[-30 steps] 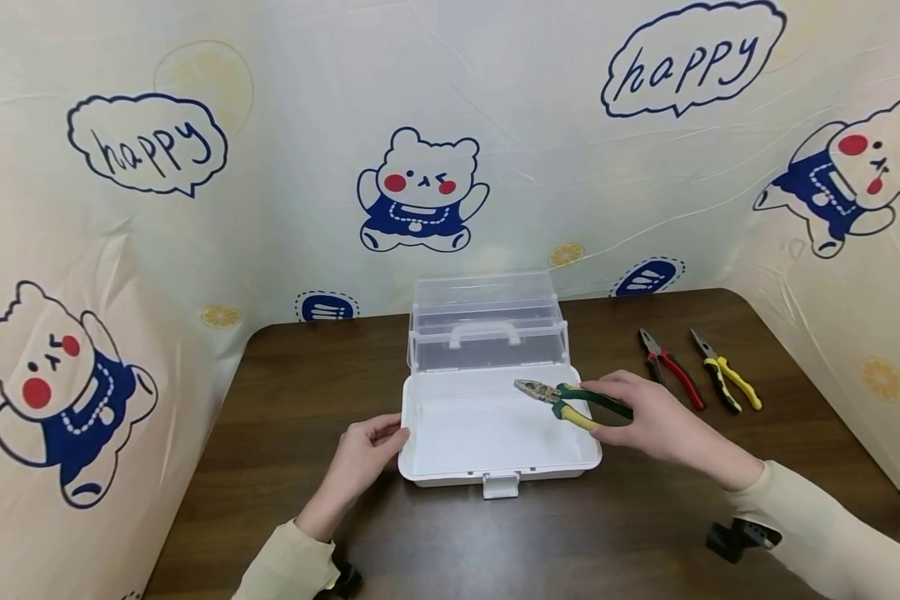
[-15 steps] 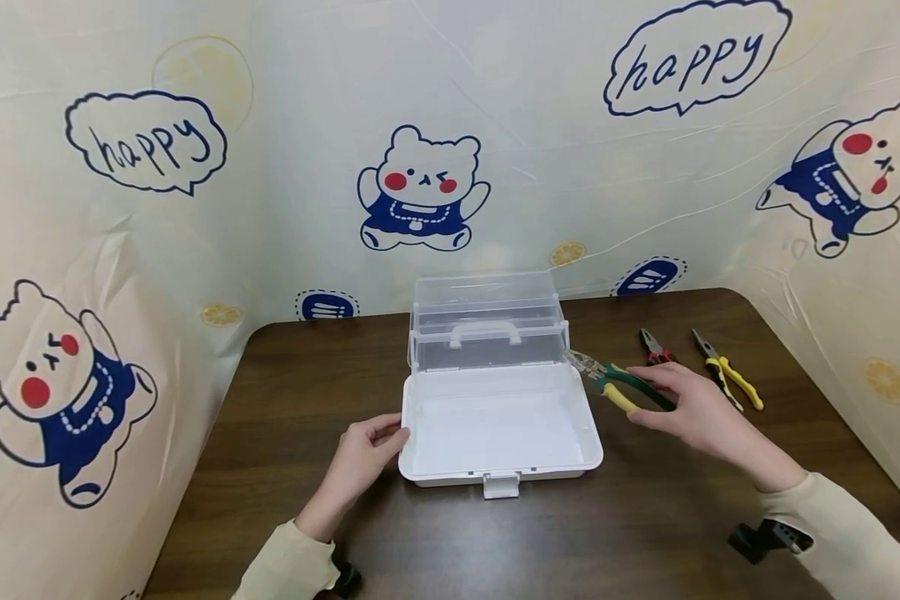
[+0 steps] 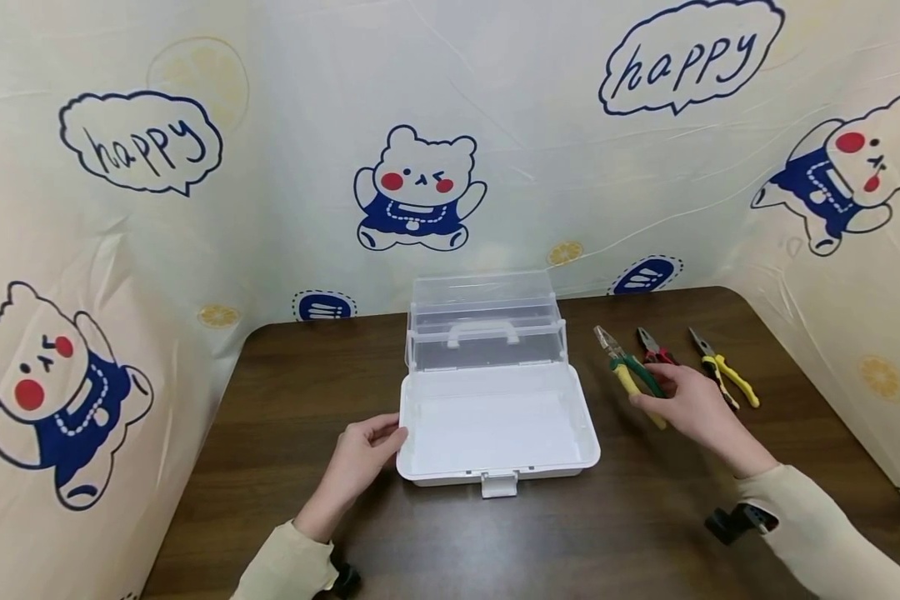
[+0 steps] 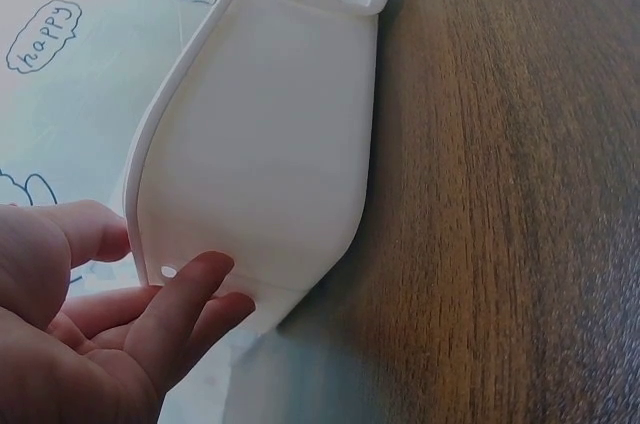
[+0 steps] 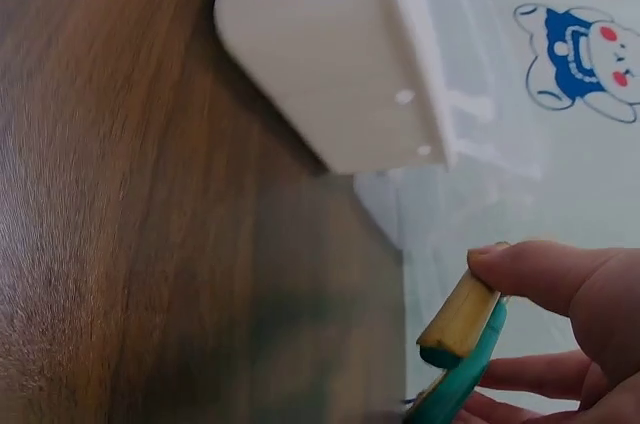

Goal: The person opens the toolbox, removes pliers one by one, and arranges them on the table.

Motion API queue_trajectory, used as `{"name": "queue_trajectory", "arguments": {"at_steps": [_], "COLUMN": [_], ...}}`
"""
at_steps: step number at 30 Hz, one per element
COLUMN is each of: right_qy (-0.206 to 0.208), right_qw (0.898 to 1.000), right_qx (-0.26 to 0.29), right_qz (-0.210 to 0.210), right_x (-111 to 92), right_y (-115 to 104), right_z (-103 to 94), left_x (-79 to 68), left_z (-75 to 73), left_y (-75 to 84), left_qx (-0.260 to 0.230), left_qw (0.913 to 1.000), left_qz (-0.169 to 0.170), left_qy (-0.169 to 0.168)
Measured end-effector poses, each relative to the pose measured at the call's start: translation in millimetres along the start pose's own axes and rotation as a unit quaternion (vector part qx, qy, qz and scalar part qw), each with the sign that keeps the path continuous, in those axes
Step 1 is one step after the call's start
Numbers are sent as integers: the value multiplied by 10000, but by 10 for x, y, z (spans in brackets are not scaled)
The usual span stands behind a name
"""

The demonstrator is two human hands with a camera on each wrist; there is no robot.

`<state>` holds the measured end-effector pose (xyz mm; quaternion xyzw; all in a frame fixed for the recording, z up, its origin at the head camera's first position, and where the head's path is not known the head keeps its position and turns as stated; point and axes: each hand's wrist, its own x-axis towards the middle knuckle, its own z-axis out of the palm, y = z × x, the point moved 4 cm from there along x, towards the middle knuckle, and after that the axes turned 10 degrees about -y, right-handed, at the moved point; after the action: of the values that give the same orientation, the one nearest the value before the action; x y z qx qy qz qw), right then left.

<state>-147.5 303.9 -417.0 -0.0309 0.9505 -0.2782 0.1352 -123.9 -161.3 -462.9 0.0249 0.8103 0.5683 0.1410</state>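
Observation:
A white toolbox [image 3: 498, 425] stands with its clear lid [image 3: 487, 317] tipped back; nothing lies inside the base. My left hand [image 3: 365, 454] holds the box's left side, thumb at the rim [image 4: 133, 184] and fingers against the outer wall. To the right of the box, my right hand [image 3: 686, 408] grips combination pliers with green and yellow handles [image 3: 624, 379], their metal head pointing away from me. In the right wrist view the handle ends [image 5: 462, 319] show between thumb and fingers.
Red-handled pliers [image 3: 648, 342], partly behind my right hand, and yellow-and-black long-nose pliers [image 3: 723, 367] lie at the table's right. A patterned curtain [image 3: 285, 167] hangs behind the brown table [image 3: 307, 367].
My right hand has carried the green-and-yellow pliers from above the box to its right side, turning them to point more away from me. The left hand stays on the box.

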Motion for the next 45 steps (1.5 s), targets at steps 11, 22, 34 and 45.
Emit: {"name": "queue_trajectory", "arguments": {"at_steps": [11, 22, 34, 45], "right_qy": [88, 185, -149, 52], "right_qw": [9995, 9964, 9941, 9948], "right_qx": [-271, -765, -978, -906], "right_qz": [161, 325, 436, 458], "right_x": [385, 517, 512, 516], "right_y": [78, 58, -3, 30], "right_z": [207, 392, 414, 421], "left_x": [-5, 1, -1, -8], "left_z": [-17, 0, 5, 7], "left_y": [19, -4, 4, 1], "left_qx": [179, 164, 97, -196], "left_qw": [9998, 9999, 9999, 9997], "left_qz": [-93, 2, -40, 102], "left_qy": [12, 40, -5, -104]}}
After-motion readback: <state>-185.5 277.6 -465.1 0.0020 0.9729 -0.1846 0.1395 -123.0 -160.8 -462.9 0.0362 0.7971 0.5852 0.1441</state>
